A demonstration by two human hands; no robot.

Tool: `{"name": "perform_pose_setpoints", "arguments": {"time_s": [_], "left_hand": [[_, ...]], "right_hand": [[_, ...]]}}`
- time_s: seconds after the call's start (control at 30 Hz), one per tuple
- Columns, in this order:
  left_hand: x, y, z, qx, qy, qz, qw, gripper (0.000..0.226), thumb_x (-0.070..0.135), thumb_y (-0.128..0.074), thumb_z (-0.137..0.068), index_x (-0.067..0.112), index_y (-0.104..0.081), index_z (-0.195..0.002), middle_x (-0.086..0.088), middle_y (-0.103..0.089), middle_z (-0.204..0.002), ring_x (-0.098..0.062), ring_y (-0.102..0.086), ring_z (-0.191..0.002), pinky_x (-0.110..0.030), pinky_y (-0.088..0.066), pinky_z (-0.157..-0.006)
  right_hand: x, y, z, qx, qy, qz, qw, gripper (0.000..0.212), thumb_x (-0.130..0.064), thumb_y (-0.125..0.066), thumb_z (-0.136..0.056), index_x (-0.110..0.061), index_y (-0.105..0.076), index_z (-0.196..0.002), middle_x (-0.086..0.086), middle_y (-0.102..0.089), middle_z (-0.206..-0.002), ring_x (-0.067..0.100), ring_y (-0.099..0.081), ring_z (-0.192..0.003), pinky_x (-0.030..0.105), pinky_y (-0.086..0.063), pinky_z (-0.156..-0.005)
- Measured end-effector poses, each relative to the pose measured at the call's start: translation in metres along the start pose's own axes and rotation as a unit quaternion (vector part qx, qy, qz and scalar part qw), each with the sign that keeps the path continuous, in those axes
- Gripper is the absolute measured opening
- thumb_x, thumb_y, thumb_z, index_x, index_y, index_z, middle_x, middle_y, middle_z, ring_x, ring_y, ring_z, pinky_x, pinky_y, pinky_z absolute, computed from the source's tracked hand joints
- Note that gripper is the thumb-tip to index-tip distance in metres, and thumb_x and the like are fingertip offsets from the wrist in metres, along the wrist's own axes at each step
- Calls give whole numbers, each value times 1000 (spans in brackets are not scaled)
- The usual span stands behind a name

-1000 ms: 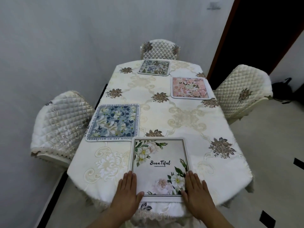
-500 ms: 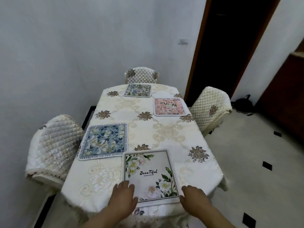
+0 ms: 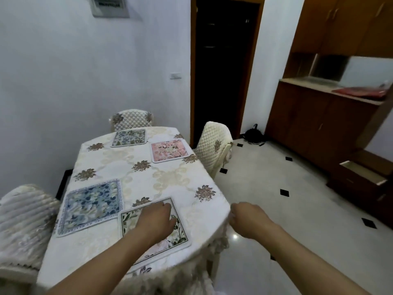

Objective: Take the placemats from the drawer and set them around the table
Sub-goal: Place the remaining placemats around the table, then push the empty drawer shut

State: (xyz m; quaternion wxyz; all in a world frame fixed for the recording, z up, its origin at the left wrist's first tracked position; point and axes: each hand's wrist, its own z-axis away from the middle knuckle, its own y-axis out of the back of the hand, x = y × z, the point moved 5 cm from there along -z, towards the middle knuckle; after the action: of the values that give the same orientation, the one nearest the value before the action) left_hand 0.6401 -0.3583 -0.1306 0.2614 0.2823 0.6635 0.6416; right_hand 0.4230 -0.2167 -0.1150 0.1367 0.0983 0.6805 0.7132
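Several floral placemats lie on the cloth-covered table [image 3: 170, 184]. A white one with green leaves [image 3: 180, 235] lies at the near edge. A blue one [image 3: 91, 206] lies at the left, a pink one [image 3: 169, 150] at the right, and a pale blue one [image 3: 129, 137] at the far end. My left hand [image 3: 156, 220] hovers over or rests on the white placemat, fingers loosely apart, holding nothing. My right hand [image 3: 247, 219] hangs in the air beyond the table's right edge, fingers curled, empty. The drawer [image 3: 361, 173] stands pulled out at the right, low in the wooden cabinet.
Quilted chairs stand at the left [image 3: 23, 226], the far end [image 3: 131, 120] and the right [image 3: 214, 145] of the table. A dark doorway [image 3: 221, 71] opens behind. A wooden cabinet [image 3: 314, 124] lines the right wall, with a dark bag [image 3: 253, 135] on the tiled floor.
Both hands have lifted off the white placemat's near corners. The right hand has swung right, off the table. The view has risen and turned right, bringing the cabinet and open drawer into sight.
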Motion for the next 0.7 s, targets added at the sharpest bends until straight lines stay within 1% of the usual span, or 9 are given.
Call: {"name": "perform_pose_setpoints", "arguments": {"time_s": [0.1,0.2,0.37,0.43,0.47,0.53,0.57,0.63,0.7], "left_hand": [[52,13,-5,10,-20,-13,1000,35,47,-45,-89,15,-54,-100,-7,-59,-100,-29,-57,-95,-37,-45,-77],[117,14,-9,3,-37,-44,998,36,48,-43,-90,16,-52,-104,-8,-59,-105,-30,-56,-99,-39,-42,-80],[254,11,-15,10,-74,-28,997,33,40,-44,-90,16,-53,-110,-9,-60,-112,-30,-56,-103,-39,-42,-84],[311,8,-19,13,-98,-16,995,32,39,-44,-87,18,-55,-109,-8,-62,-110,-30,-58,-100,-38,-44,-82],[337,7,-22,12,-111,-11,994,29,37,-44,-86,18,-56,-104,-8,-63,-107,-30,-59,-97,-38,-44,-80],[382,7,-28,6,-132,4,991,19,33,-44,-84,18,-50,-93,-9,-62,-102,-30,-58,-92,-38,-43,-76],[405,7,-32,3,-142,9,990,16,32,-45,-84,18,-48,-91,-10,-61,-101,-31,-57,-93,-37,-41,-75],[446,7,-43,-1,-162,10,987,17,30,-46,-84,17,-49,-94,-9,-60,-103,-31,-57,-97,-37,-37,-74],[477,4,-56,-2,-175,15,984,18,30,-47,-85,16,-51,-96,-8,-60,-103,-29,-57,-96,-36,-34,-71]], "right_hand": [[37,11,29,0,-15,-21,1000,21,-37,-42,-92,-19,-51,-90,9,-60,-98,31,-60,-94,34,-42,-73],[86,21,61,-3,-33,-19,999,20,-37,-46,-90,-17,-52,-93,10,-60,-103,31,-59,-95,34,-41,-73],[198,28,124,0,-74,-18,997,16,-32,-45,-88,-17,-41,-84,11,-58,-102,31,-58,-93,33,-37,-69],[245,30,152,-7,-95,-14,995,15,-30,-46,-88,-16,-42,-84,11,-58,-101,31,-57,-90,32,-37,-67],[267,32,164,-9,-109,-12,994,14,-29,-46,-88,-16,-42,-84,11,-58,-100,30,-56,-87,32,-37,-67],[308,35,188,-9,-138,-14,990,13,-27,-46,-87,-16,-43,-82,10,-54,-92,28,-50,-78,32,-36,-65],[329,37,199,-8,-152,-17,988,12,-27,-46,-87,-17,-43,-81,8,-51,-87,26,-47,-74,33,-36,-65],[367,37,218,-8,-180,-20,983,11,-26,-45,-87,-17,-43,-81,4,-46,-83,24,-47,-73,33,-37,-64],[398,35,231,-9,-202,-24,979,10,-26,-45,-87,-18,-42,-81,2,-46,-83,23,-48,-74,33,-37,-64]]}}
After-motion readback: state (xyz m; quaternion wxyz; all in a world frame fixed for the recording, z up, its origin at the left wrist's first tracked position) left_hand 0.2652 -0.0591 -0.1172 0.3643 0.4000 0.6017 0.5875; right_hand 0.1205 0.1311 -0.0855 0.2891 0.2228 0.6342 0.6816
